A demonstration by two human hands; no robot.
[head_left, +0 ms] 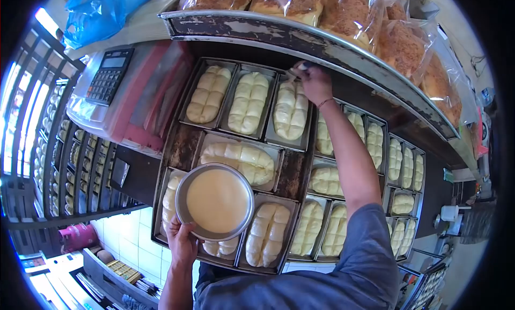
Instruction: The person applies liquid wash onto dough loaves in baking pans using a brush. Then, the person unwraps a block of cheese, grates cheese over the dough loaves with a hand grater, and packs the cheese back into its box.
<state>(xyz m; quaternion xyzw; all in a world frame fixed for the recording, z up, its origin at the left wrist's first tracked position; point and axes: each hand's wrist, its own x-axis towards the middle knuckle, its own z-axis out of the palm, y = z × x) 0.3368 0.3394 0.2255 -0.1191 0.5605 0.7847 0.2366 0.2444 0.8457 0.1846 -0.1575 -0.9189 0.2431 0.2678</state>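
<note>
My left hand (182,240) grips the rim of a round metal pan (181,201), thumb over the edge. Pale yellow liquid (217,198) fills part of this pan, which is held above the loaf tins. At the far end of the tray, my right hand (315,83) is closed around a pastry brush (294,73), largely hidden by the fingers. The bristles are at the top end of a segmented dough loaf (291,110) in its tin (307,137). Beside it lie two more dough loaves, one glossy (249,102) and one duller (209,95). A sideways loaf (236,159) is partly covered by the pan.
More tins of dough (335,229) extend to the right on other trays. Above them, a worn metal shelf edge (300,34) carries bagged baked breads (289,4). A calculator (109,76) sits on a plastic box (137,95) at left, near a slatted rack (80,170).
</note>
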